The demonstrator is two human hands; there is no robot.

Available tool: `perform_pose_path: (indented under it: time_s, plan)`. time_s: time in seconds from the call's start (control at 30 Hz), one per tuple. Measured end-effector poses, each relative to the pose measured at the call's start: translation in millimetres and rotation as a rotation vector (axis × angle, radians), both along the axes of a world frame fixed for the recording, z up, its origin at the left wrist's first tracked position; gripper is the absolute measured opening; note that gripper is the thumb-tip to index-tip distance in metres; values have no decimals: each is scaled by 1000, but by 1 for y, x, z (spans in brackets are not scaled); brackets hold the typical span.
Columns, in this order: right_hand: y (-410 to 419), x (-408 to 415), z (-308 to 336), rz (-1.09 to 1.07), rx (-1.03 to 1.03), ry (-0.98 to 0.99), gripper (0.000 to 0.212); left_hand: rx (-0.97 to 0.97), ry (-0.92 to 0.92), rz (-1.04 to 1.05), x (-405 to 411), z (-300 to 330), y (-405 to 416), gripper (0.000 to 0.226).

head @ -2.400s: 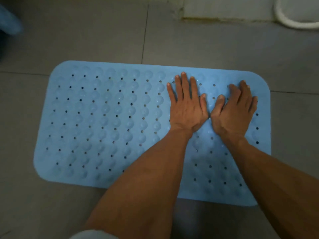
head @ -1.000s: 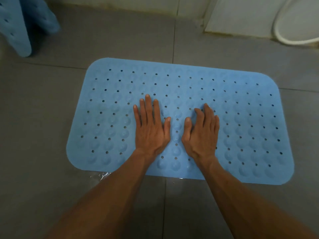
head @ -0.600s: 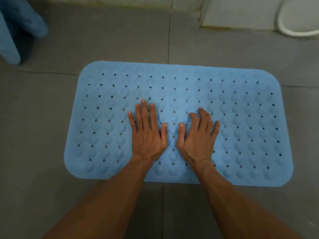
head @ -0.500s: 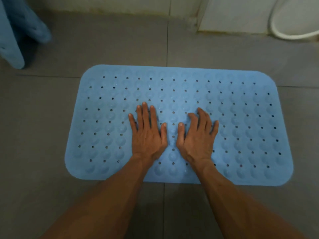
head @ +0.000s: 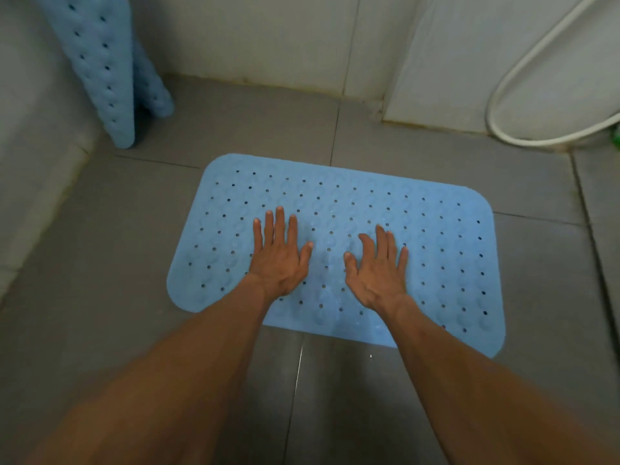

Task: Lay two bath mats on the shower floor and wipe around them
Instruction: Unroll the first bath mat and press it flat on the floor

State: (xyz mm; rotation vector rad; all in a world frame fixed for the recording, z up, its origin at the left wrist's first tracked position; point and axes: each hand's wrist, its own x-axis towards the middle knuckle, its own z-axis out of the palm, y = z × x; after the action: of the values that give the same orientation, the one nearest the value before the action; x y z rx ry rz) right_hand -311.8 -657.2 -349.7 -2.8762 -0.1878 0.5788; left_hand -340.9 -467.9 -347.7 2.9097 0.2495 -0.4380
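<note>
A light blue bath mat [head: 443, 236] with bumps and small holes lies flat on the grey tiled shower floor. My left hand [head: 279, 255] lies palm down on the mat's middle, fingers straight and spread. My right hand [head: 377, 268] is beside it, a hand's width to the right, also palm down with straight fingers. A second blue bath mat [head: 104, 68] stands folded upright in the far left corner, leaning against the wall.
A white shower hose [head: 523, 72] loops down the right wall to the floor. Pale tiled walls [head: 268, 38] close the back, with a raised ledge [head: 37, 182] along the left. A green object [head: 616, 137] shows at the right edge. Wet tiles [head: 302, 380] lie in front of the mat.
My hands have drawn apart on the mat, left going left and right going right. The view has tilted up, bringing the walls and the standing mat into sight.
</note>
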Motion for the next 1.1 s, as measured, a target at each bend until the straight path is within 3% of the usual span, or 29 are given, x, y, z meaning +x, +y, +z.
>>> perform_pose_path:
  time_s: [0.3, 0.47, 0.63, 0.83, 1.1]
  plan:
    - [-26, -25, 267, 111, 10, 103, 59, 10, 80, -49, -64, 257, -22, 94]
    - [-40, -42, 418, 130, 32, 132, 59, 9, 170, 47, -81, 408, -40, 73]
    - [-47, -47, 532, 135, 66, 130, 55, -34, 125, 129, -78, 523, -52, 65]
    - [-25, -14, 583, 187, 63, 82, 54, -17, 84, 163, -57, 578, -22, 64]
    - [89, 63, 567, 269, 59, -24, 50, 63, 93, 147, -6, 563, 101, 67]
